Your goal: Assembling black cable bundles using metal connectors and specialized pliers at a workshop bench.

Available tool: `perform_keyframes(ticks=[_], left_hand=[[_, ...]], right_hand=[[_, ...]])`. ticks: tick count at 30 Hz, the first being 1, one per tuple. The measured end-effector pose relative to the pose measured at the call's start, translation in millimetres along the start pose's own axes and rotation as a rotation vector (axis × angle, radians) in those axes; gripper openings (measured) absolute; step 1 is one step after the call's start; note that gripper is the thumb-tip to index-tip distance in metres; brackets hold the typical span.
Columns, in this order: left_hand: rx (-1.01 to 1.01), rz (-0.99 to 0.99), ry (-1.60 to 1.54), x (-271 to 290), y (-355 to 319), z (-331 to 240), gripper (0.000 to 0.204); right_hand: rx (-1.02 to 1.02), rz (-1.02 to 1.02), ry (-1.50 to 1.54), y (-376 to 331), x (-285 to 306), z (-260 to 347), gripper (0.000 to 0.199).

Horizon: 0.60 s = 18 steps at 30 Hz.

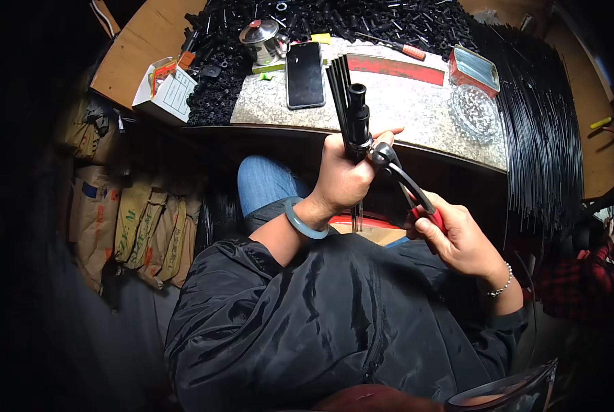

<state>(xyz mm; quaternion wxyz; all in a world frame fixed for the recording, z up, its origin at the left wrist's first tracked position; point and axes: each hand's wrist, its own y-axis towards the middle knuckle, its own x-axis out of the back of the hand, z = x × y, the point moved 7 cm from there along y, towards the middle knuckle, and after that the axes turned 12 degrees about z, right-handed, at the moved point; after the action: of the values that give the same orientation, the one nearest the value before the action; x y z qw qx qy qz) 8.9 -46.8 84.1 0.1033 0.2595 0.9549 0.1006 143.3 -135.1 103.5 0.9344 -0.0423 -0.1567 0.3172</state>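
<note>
My left hand (344, 177) is closed around what looks like an umbrella frame (359, 123), a bundle of thin black ribs beside a black tubular piece with a ringed collar. The frame stands nearly upright over my lap, and thin rib ends stick out below my fist. In my right hand (454, 237) are pliers (416, 187) with red handles, the fingers wrapped round the grips. The head of the pliers is up against the collar, close to my left fingertips. Whether the jaws grip a wire or rib there cannot be made out.
On the worktable lie a phone (305, 75), a red strip (396, 69), a screwdriver (412, 52), a lidded metal cup (260, 41), a glass dish (473, 113) and a red tin (473, 71). Black parts (403, 24) heap behind; long black ribs (537, 130) overhang the right edge. Sacks (142, 223) stand left.
</note>
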Motion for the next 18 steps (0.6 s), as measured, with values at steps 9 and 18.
perform_keyframes(ticks=[9,18], left_hand=[[-0.067,0.069,0.136,-2,-3,-9,0.020],[-0.030,0.123,0.171,-3,-3,-9,0.020]], right_hand=[[-0.254,0.073,-0.099,-11,11,15,0.021],[-0.113,-0.019,-0.130,-4,7,-2,0.024]])
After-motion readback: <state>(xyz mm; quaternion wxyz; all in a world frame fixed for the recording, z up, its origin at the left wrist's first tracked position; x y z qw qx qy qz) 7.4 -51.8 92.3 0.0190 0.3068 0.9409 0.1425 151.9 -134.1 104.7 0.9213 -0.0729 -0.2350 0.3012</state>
